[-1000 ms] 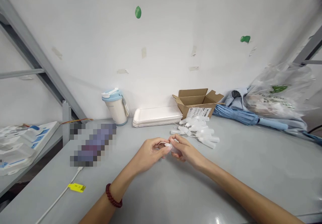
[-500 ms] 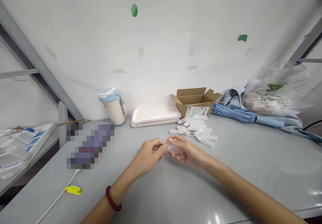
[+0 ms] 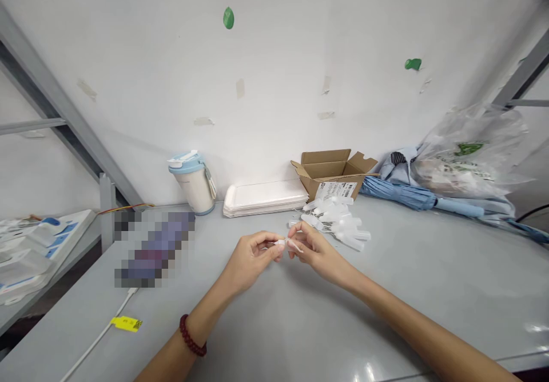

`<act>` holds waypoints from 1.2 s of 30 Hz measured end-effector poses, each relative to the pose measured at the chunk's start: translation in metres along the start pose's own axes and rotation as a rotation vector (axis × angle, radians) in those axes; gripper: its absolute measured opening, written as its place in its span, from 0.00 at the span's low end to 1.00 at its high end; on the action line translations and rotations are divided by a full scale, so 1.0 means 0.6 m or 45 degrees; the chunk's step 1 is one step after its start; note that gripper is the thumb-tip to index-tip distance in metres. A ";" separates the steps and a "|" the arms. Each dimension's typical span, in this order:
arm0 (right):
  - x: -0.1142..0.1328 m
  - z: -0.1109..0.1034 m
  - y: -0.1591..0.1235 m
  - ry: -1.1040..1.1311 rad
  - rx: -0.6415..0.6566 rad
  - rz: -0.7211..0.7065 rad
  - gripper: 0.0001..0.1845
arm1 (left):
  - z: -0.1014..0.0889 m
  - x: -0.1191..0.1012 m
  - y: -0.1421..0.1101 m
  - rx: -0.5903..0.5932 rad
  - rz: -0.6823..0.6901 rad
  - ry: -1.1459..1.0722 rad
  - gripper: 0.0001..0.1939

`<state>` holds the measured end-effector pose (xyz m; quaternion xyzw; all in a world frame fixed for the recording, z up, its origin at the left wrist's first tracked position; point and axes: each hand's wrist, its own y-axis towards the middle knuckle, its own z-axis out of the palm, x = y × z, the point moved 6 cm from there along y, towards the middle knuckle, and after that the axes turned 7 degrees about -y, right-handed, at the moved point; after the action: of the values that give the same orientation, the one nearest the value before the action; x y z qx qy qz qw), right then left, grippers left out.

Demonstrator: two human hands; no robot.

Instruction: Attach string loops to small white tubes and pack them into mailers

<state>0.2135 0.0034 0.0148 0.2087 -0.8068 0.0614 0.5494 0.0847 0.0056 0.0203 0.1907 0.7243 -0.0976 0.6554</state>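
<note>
My left hand (image 3: 251, 260) pinches a small translucent white plastic tube (image 3: 280, 242) between thumb and index finger; most of the tube is hidden by the fingers. Touching distance to its right, my right hand (image 3: 318, 253) has its thumb and fingertips closed on a thin whitish strip (image 3: 295, 247), which seems to meet the tube's end. Both hands are raised slightly over the grey table (image 3: 274, 325). Just beyond the right hand lies a loose pile of similar translucent tubes (image 3: 343, 222) with thin strands among them.
Behind the pile stands an open cardboard box (image 3: 330, 170), with a stack of white trays (image 3: 266, 196) to its left. A cup with a blue lid (image 3: 193, 184), a pixelated object (image 3: 156, 250) and a white cable (image 3: 92, 345) are leftward. A folded blue umbrella (image 3: 398, 193) and plastic bag (image 3: 467, 159) lie right.
The clear tube that lay along my right fingers no longer shows there; a white end is now in my left fingertips. My right fingers have shifted to pinch the thin strip.
</note>
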 end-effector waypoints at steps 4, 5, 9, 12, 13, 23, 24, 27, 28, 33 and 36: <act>0.015 -0.004 -0.006 -0.301 -0.081 -0.127 0.06 | 0.001 0.000 -0.001 0.004 -0.066 0.039 0.16; 0.017 -0.003 -0.007 -0.326 -0.074 -0.148 0.05 | 0.002 -0.002 -0.002 0.014 -0.073 0.033 0.16; 0.017 0.003 -0.007 -0.337 -0.035 -0.173 0.05 | 0.006 -0.009 -0.006 0.048 -0.069 0.028 0.16; 0.015 0.003 -0.006 -0.350 -0.047 -0.178 0.06 | 0.003 -0.008 -0.006 0.033 -0.077 0.045 0.16; 0.016 0.004 -0.006 -0.347 -0.042 -0.192 0.06 | 0.003 -0.007 -0.006 0.026 -0.078 0.050 0.16; 0.003 0.007 -0.008 -0.513 -0.177 -0.275 0.13 | -0.006 0.002 -0.001 -0.147 -0.041 0.106 0.22; 0.003 0.006 -0.008 -0.525 -0.195 -0.282 0.13 | -0.006 0.004 0.000 -0.139 -0.068 0.069 0.22; 0.005 0.003 -0.009 -0.544 -0.219 -0.296 0.12 | -0.003 0.016 0.000 -0.080 -0.204 -0.030 0.22; 0.006 0.002 -0.009 -0.535 -0.208 -0.292 0.11 | -0.001 0.019 0.000 -0.053 -0.238 -0.035 0.23; 0.007 -0.005 -0.007 -0.384 -0.132 -0.181 0.07 | 0.005 0.006 -0.005 -0.017 -0.089 0.136 0.20; 0.006 -0.009 -0.003 -0.230 -0.054 -0.118 0.08 | 0.009 -0.016 -0.010 -0.027 0.149 0.311 0.13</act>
<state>0.2176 0.0025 0.0198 0.2389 -0.8436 -0.0003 0.4809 0.0877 -0.0030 0.0284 0.2362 0.7874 -0.0277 0.5687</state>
